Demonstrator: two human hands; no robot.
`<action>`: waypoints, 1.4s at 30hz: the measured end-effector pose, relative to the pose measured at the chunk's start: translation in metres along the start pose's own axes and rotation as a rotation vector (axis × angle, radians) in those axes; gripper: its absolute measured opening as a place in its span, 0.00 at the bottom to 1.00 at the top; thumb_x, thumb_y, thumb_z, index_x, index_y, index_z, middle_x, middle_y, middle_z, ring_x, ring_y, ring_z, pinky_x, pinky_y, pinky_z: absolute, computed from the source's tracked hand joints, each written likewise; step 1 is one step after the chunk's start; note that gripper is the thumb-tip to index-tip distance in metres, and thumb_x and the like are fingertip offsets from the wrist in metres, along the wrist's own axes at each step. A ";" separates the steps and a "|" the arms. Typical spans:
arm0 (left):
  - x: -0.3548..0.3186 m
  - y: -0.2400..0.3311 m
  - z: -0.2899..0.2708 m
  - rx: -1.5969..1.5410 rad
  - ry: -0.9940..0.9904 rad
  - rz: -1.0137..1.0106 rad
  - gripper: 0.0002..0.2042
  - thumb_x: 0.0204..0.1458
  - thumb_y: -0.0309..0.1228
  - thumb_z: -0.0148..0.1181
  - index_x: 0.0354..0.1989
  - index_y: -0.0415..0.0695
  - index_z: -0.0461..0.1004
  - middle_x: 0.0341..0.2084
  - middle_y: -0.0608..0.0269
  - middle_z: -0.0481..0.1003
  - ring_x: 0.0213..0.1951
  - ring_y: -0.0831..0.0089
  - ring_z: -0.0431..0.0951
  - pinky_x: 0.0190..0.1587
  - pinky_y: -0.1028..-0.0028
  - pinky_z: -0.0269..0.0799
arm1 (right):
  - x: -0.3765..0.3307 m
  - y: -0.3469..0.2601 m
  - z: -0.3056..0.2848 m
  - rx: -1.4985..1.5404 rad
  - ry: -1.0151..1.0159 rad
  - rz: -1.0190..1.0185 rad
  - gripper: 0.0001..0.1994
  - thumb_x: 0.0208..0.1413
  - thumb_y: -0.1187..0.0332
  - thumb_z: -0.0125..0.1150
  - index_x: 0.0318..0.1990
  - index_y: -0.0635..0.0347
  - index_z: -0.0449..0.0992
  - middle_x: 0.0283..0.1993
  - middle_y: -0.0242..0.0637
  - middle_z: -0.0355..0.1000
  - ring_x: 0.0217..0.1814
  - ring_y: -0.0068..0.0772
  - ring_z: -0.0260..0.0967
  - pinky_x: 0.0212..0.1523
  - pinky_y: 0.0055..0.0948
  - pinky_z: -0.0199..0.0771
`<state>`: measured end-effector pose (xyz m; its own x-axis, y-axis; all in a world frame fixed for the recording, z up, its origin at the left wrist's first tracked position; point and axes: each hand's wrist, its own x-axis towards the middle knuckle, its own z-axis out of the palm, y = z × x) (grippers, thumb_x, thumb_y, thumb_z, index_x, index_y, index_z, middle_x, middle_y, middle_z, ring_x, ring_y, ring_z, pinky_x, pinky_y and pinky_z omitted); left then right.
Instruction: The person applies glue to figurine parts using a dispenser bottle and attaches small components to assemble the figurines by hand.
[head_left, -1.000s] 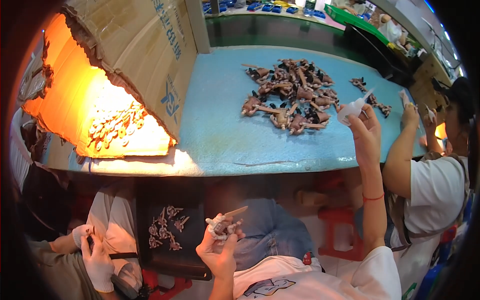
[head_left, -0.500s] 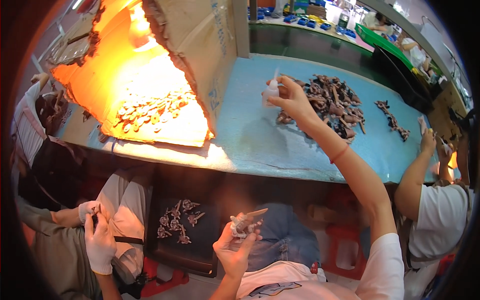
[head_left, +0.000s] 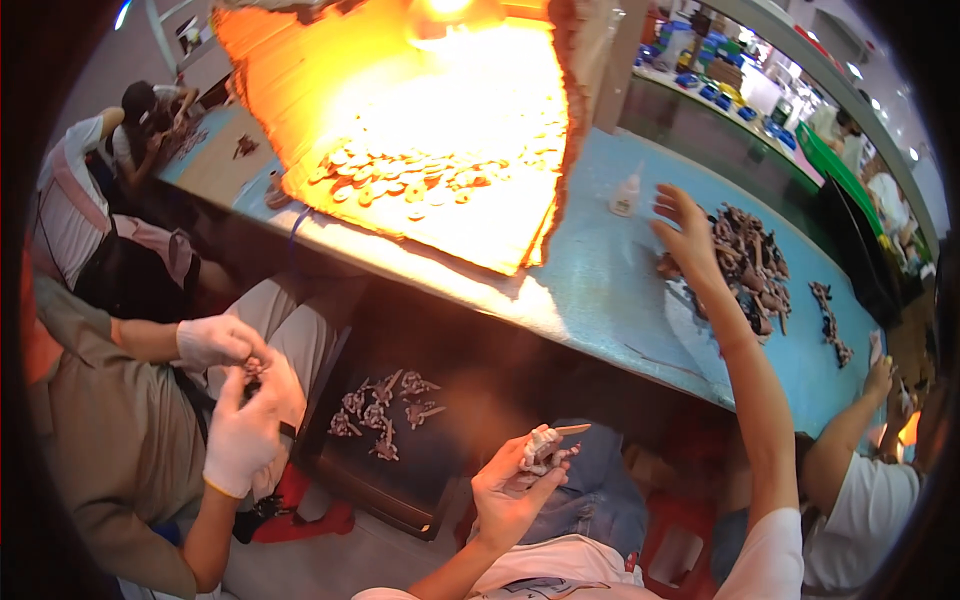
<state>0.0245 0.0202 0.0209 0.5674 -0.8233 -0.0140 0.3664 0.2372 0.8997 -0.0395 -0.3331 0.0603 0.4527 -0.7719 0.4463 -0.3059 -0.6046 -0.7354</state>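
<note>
My left hand (head_left: 508, 503) is closed around a small brownish-pink figurine (head_left: 541, 452) above my lap. A flat tan blade-like piece sticks out from the figurine's top. Over the blue tabletop (head_left: 600, 270), my right hand (head_left: 687, 232) reaches out with its fingers apart and nothing in them. Just left of those fingers stands a small white dropper bottle (head_left: 625, 196) with a thin nozzle, upright and apart from the hand. A heap of brown and dark figurine parts (head_left: 752, 275) lies right beside my right hand, which partly hides it.
A bright lamp (head_left: 450, 12) lights a cardboard box (head_left: 572, 150) holding many small round-ended parts. Below the table edge, a black tray (head_left: 380, 500) carries several figurines (head_left: 385, 400). A gloved co-worker (head_left: 240, 440) sits left; another person's arm (head_left: 845, 430) is at right. A row of parts (head_left: 830, 325) lies farther right.
My right hand has let go of the dropper bottle, which now stands on the table, and its fingers have spread. The view has swung left. My left hand still holds the figurine.
</note>
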 end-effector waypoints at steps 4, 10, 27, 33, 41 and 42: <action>0.002 0.001 -0.006 -0.009 0.010 0.002 0.21 0.44 0.11 0.54 0.50 0.32 0.65 0.42 0.52 0.71 0.37 0.70 0.76 0.38 0.73 0.77 | -0.048 -0.057 -0.023 0.227 -0.106 0.073 0.16 0.45 0.83 0.55 0.45 0.65 0.70 0.38 0.40 0.72 0.41 0.31 0.72 0.40 0.27 0.74; -0.006 0.002 -0.016 -0.013 0.004 0.024 0.21 0.44 0.11 0.54 0.50 0.32 0.65 0.43 0.53 0.71 0.38 0.69 0.76 0.37 0.73 0.77 | -0.056 -0.147 0.011 -0.054 -0.474 -0.428 0.09 0.47 0.83 0.51 0.36 0.66 0.74 0.34 0.43 0.71 0.34 0.39 0.72 0.33 0.27 0.73; -0.022 0.010 -0.062 -0.039 0.138 0.033 0.19 0.45 0.14 0.56 0.49 0.30 0.65 0.39 0.53 0.72 0.37 0.69 0.76 0.35 0.73 0.77 | 0.095 -0.141 0.189 -0.552 -0.379 -0.463 0.06 0.48 0.75 0.46 0.29 0.66 0.70 0.30 0.58 0.69 0.34 0.55 0.68 0.32 0.44 0.69; -0.017 0.008 -0.071 -0.103 0.167 0.054 0.19 0.46 0.15 0.57 0.48 0.30 0.65 0.39 0.53 0.72 0.36 0.69 0.76 0.35 0.73 0.77 | 0.092 -0.137 0.216 -0.566 -0.281 -0.452 0.06 0.47 0.76 0.46 0.30 0.66 0.71 0.31 0.57 0.69 0.34 0.54 0.69 0.32 0.42 0.69; -0.014 0.006 -0.076 0.051 0.134 0.066 0.18 0.46 0.17 0.57 0.48 0.30 0.65 0.39 0.54 0.72 0.36 0.71 0.76 0.33 0.75 0.77 | 0.109 -0.128 0.228 -0.560 -0.130 -0.421 0.07 0.46 0.77 0.47 0.31 0.66 0.72 0.31 0.56 0.70 0.34 0.53 0.70 0.32 0.39 0.70; -0.013 0.005 -0.075 0.053 0.132 0.061 0.18 0.46 0.17 0.57 0.48 0.30 0.65 0.39 0.54 0.72 0.36 0.71 0.76 0.33 0.75 0.77 | 0.116 -0.123 0.226 -0.560 -0.110 -0.414 0.07 0.46 0.77 0.47 0.31 0.65 0.72 0.32 0.56 0.70 0.34 0.53 0.70 0.32 0.39 0.70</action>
<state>0.0742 0.0710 -0.0071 0.6807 -0.7325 -0.0124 0.2904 0.2543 0.9225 0.2403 -0.3036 0.0877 0.6978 -0.4499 0.5574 -0.4618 -0.8774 -0.1300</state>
